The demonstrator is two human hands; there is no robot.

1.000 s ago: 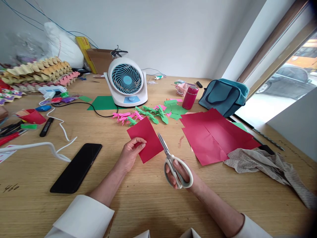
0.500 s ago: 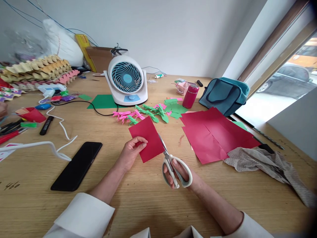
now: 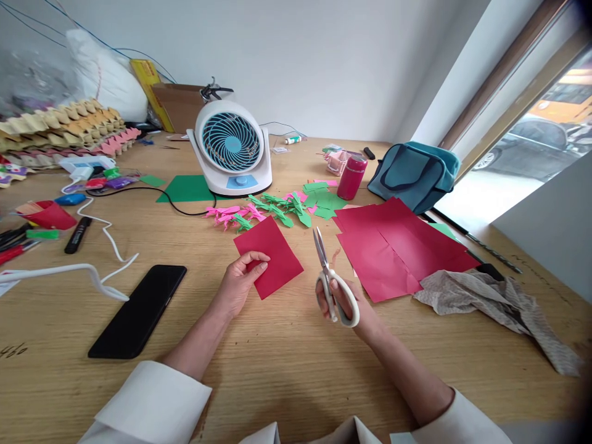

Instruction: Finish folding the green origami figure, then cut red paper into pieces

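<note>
Head view: my left hand [image 3: 238, 283] pinches a small red sheet [image 3: 280, 256] between thumb and fingers, over the table [image 3: 287, 364] in front of me. My right hand [image 3: 361, 309] grips the scissors [image 3: 327, 271] by their handles (blades pointing away from me, apart from the sheet). Beyond lie green and pink paper cutouts [image 3: 280, 213], then a fan [image 3: 232, 145]; larger red sheets [image 3: 402, 246] lie to the right, a black phone [image 3: 139, 311] to the left.

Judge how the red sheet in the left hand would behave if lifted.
The red sheet would probably stay fairly stiff: it shows no clear droop beyond the pinch of the left hand. It is likely light, since it looks paper-thin.
</note>
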